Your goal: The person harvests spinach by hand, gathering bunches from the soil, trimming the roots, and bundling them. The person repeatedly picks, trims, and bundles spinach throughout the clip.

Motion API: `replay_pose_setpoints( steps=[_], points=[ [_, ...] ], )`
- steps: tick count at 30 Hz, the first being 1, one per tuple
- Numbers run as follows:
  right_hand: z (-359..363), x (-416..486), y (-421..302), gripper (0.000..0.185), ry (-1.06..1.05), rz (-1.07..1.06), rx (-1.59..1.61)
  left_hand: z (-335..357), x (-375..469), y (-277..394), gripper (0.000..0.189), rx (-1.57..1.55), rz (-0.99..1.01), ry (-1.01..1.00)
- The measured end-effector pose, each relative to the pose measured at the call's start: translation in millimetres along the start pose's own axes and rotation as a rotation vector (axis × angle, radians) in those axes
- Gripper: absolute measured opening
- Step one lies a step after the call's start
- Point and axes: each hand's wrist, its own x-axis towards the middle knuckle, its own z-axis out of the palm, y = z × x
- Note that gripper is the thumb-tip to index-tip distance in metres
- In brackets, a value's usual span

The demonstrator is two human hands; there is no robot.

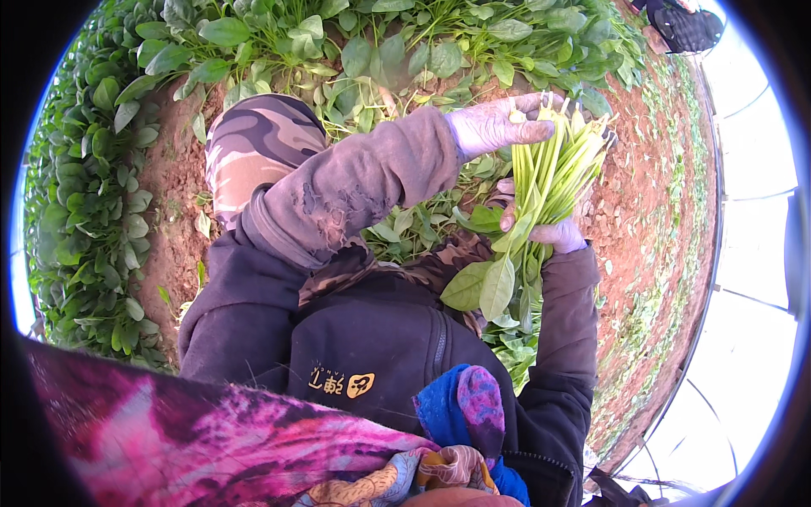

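A bunch of leafy greens (551,165), which look like spinach, is held at the right of the view with its pale root ends up and its leaves hanging down. My left hand (500,127), in a soiled, thin pale glove, grips the root ends, its thumb across the front and its fingers partly hidden behind. Lower down, my right hand (557,234), also gloved, is closed around the stems just above the leaves; the bunch hides part of it. Broad green leaves (497,285) droop below that hand, in front of my dark jacket.
Dense leafy plants (443,57) grow ahead, and a further planted row (89,209) runs along the left. Loose leaves (412,228) lie between my legs. Reddish soil (633,234) with scattered small greens stretches right towards a pale sheet wall (754,253). A dark object (687,28) is at the top right.
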Motion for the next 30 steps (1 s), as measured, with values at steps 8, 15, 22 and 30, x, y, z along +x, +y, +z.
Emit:
replay_pose_setpoints(
  steps=[8, 15, 22, 30],
  points=[
    [19.9, 22.8, -12.8, 0.074, -0.113, -0.039, 0.076, 6.5, -7.2, 14.4, 0.075, -0.561, -0.114, 0.282],
    [14.9, 30.7, -24.6, 0.07, -0.176, -0.002, -0.07, -4.8, -1.1, 30.6, 0.06, -0.506, -0.021, -0.015],
    [39.6, 24.1, -46.7, 0.102, 0.142, -0.434, 0.085, -5.1, -1.4, 42.4, 0.049, -0.243, -0.018, 0.189],
    [74.7, 65.5, -57.3, 0.047, 0.475, -0.761, 0.052, 7.4, -2.6, 59.0, 0.065, 0.14, 0.167, 0.208]
  ],
)
